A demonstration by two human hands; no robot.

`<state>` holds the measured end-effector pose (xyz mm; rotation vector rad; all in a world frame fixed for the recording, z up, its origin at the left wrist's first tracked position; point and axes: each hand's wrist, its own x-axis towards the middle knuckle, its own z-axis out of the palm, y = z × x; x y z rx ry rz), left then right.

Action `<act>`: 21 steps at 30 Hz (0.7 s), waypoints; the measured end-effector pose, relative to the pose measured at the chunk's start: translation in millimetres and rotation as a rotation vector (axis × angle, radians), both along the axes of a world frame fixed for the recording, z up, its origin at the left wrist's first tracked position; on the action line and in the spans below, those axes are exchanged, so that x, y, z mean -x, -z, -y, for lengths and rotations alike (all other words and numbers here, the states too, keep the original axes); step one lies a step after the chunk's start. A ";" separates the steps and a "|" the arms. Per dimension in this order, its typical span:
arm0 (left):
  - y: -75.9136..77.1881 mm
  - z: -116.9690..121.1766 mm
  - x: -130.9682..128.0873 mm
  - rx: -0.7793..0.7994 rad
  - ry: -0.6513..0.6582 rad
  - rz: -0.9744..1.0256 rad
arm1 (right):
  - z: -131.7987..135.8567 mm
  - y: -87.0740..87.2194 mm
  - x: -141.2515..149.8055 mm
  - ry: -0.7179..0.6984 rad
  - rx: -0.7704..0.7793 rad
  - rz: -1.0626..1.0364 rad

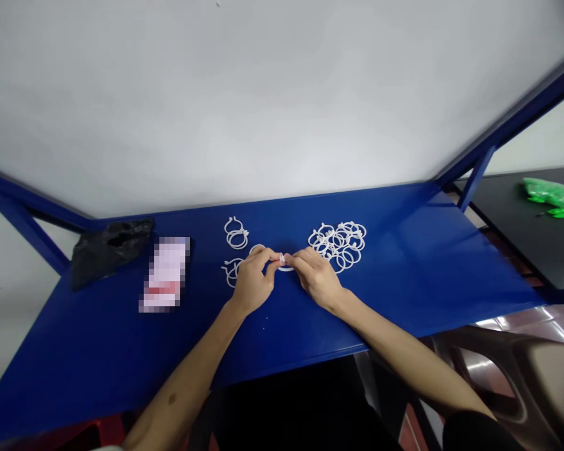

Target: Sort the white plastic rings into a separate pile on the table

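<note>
My left hand [252,280] and my right hand [316,274] meet over the middle of the blue table [404,282]. Both pinch one white plastic ring [284,263] between their fingertips; part of the ring shows below the fingers. A heap of several white rings [339,243] lies just right of my right hand. Two rings [235,234] lie behind my left hand. Another small group of rings [230,270] lies to its left, partly hidden by the hand.
A crumpled black bag [109,247] lies at the back left, with a blurred pink-white packet [165,273] beside it. Blue frame struts rise at both ends. A black table with green plastic pieces [552,195] stands far right. A dark chair [521,369] sits at lower right.
</note>
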<state>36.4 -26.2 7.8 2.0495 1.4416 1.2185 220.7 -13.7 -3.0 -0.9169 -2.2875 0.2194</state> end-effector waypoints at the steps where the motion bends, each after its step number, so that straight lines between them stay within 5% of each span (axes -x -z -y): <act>1: 1.0 -0.1 0.3 -0.011 0.009 -0.018 | 0.6 1.7 -0.3 0.005 -0.005 0.015; 12: 7.7 -6.6 9.2 -0.016 0.044 -0.116 | 1.1 3.5 2.7 0.075 -0.016 0.074; 17: 4.9 -17.9 27.8 -0.035 0.033 -0.263 | -8.7 -15.1 -1.8 0.182 0.009 -0.094; 21: 6.2 -23.4 38.6 0.007 -0.062 -0.385 | -30.6 -33.6 -32.4 0.384 -0.031 -0.161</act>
